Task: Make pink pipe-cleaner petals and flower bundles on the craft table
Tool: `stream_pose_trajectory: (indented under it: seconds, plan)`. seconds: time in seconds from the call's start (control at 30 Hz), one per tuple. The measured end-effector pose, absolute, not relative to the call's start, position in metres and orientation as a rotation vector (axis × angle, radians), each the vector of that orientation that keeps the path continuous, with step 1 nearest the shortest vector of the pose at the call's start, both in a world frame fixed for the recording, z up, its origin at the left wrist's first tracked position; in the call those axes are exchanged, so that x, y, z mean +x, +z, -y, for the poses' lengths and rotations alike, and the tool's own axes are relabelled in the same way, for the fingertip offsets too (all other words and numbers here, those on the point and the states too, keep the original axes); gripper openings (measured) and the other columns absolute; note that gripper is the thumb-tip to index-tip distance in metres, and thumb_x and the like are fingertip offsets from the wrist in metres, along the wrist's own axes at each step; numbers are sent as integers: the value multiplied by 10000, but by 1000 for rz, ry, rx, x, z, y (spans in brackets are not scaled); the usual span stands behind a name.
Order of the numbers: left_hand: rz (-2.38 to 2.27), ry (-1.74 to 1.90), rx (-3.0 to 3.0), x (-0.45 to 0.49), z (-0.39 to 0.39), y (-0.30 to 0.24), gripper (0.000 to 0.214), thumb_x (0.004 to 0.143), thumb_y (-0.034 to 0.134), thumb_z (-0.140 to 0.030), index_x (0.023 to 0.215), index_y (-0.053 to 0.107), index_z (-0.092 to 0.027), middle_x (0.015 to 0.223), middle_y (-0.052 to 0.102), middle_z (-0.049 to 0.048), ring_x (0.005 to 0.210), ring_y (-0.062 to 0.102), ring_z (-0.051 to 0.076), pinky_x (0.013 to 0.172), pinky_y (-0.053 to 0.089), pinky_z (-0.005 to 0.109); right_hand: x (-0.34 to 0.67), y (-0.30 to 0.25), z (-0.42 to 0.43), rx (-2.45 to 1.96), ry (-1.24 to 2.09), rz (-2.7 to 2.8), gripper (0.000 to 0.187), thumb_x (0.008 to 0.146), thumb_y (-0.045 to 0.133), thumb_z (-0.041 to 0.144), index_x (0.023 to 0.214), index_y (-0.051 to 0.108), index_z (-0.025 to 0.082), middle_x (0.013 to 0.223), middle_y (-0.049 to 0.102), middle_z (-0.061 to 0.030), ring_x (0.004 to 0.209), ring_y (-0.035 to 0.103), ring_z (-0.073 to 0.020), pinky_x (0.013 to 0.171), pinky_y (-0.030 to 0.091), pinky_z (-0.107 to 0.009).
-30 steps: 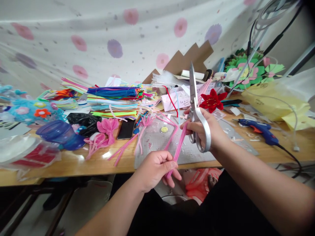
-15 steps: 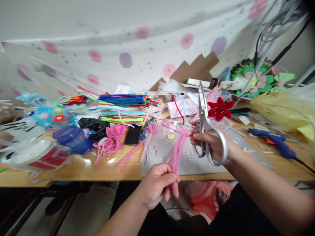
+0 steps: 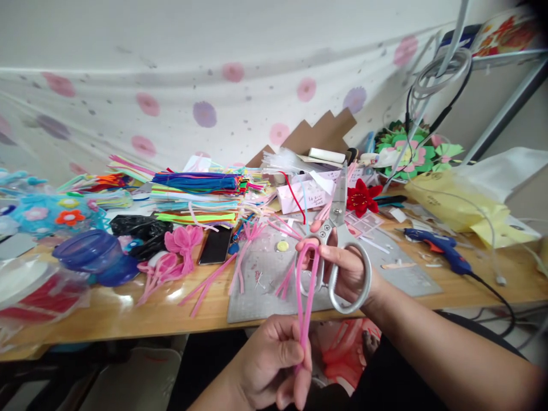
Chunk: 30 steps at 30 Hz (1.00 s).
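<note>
Pinching pink loop [image 3: 311,290], lower ends hidden

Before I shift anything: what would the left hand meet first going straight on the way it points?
Beyond the pink loop it holds, the left hand points forward and rightward, so most likely meets the silver scissors in the right hand. Depth is unclear; it could pass below them.

pk. loop [image 3: 299,294] wider vs. bef., scissors [image 3: 339,212] lower
</note>
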<state>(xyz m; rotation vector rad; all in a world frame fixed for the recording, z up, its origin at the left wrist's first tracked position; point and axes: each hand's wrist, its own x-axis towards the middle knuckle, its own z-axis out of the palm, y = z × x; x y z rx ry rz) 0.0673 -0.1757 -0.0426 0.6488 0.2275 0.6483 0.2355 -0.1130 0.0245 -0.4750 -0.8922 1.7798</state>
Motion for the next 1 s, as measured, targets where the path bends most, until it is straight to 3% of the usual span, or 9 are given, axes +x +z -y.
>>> stream_pose_trajectory:
  seconds: [0.2, 0.33, 0.53, 0.77, 0.9, 1.0]
  plan:
    - [-212, 586, 627, 72, 178, -37, 214, 733, 693, -271, 635, 648, -86, 500, 676, 74, 228, 411, 49, 200, 209, 125, 236, 33, 119, -379, 1796, 932, 299, 652, 731, 314, 892, 589, 207, 840, 683, 7, 606, 630, -96, 604, 540, -218]
    - [-230, 559, 617, 74, 179, -34, 245, 711, 712, -281, 592, 643, -78, 476, 662, 72, 228, 414, 46, 203, 202, 124, 239, 34, 119, -312, 1847, 954, 243, 670, 723, 288, 862, 606, 196, 811, 682, 13, 593, 631, -83, 579, 530, -184]
    - [-240, 547, 613, 74, 178, -36, 246, 706, 713, -289, 601, 646, -77, 469, 656, 71, 216, 410, 52, 198, 205, 129, 244, 29, 120, -322, 1804, 1072, 282, 703, 691, 395, 873, 658, 173, 834, 670, -29, 704, 628, -124, 640, 526, -221]
    - [-257, 574, 624, 72, 176, -42, 289, 671, 740, -320, 565, 646, -68, 453, 630, 55, 222, 408, 46, 200, 204, 132, 244, 42, 131, -404, 1942, 1135, 332, 690, 719, 375, 965, 646, 202, 912, 686, -39, 864, 653, -158, 786, 516, -272]
    - [-296, 578, 676, 69, 175, -49, 325, 623, 771, -375, 565, 658, -77, 433, 599, 27, 247, 422, 45, 222, 237, 133, 244, 40, 132, -357, 2032, 1157, 328, 710, 709, 387, 967, 634, 197, 968, 682, -49, 931, 644, -156, 783, 512, -239]
    - [-301, 599, 698, 67, 175, -51, 335, 616, 775, -390, 569, 652, -81, 423, 587, 21, 255, 426, 49, 232, 252, 134, 245, 38, 129, -360, 1950, 1149, 286, 733, 699, 330, 979, 596, 227, 968, 679, -35, 910, 654, -175, 778, 527, -289]
